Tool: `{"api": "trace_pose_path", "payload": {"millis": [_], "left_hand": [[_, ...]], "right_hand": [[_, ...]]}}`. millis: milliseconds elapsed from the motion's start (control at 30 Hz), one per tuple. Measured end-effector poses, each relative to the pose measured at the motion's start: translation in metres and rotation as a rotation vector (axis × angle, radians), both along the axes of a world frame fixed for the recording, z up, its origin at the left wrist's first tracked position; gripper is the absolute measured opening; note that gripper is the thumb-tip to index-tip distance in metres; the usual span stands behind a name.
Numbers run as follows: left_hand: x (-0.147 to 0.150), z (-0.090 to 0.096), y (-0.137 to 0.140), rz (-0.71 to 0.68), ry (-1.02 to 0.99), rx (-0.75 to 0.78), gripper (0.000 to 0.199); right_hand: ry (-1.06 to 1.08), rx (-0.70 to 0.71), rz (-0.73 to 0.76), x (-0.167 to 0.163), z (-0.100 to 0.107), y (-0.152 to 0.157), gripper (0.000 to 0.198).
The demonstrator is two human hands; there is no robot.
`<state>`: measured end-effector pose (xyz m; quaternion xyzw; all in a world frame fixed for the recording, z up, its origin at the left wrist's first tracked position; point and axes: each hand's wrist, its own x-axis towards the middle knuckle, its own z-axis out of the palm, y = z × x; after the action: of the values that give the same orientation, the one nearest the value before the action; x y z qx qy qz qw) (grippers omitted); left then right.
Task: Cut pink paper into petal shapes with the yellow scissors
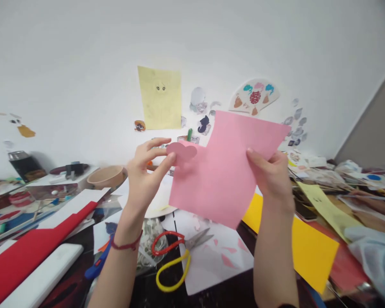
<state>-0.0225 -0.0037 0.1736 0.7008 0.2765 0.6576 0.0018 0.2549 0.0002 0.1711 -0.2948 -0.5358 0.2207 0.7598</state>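
Above the scissors [190, 244], our left grip [144, 164] pinches a pink cutout [182, 149] and our right grip [275, 174] a pink sheet [218, 171]; both look light, thin, easily creased, best held by edges.

Head view: I am looking forward and down, wall [83, 51] facing at twelve o'clock, table [229, 293] lying close at six.

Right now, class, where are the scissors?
In the head view, the scissors lie low, just left of centre, their blades over the white paper with pink scraps.
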Motion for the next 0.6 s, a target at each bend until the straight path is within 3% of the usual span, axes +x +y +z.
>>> {"api": "trace_pose_path", "payload": {"millis": [167, 367, 600], "left_hand": [[0.006, 0.006, -0.029, -0.078, -0.029, -0.016, 0.006], [0.008, 0.008, -0.032, -0.088, -0.021, -0.033, 0.004], [0.007, 0.008, -0.034, 0.062, -0.02, 0.04, 0.006]], "right_hand": [[-0.125, 0.007, 0.0, -0.017, -0.001, -0.025, 0.009], [-0.234, 0.047, 0.011, -0.041, 0.0, -0.028, 0.007], [-0.295, 0.021, 0.048, -0.053, -0.002, -0.031, 0.004]]}}
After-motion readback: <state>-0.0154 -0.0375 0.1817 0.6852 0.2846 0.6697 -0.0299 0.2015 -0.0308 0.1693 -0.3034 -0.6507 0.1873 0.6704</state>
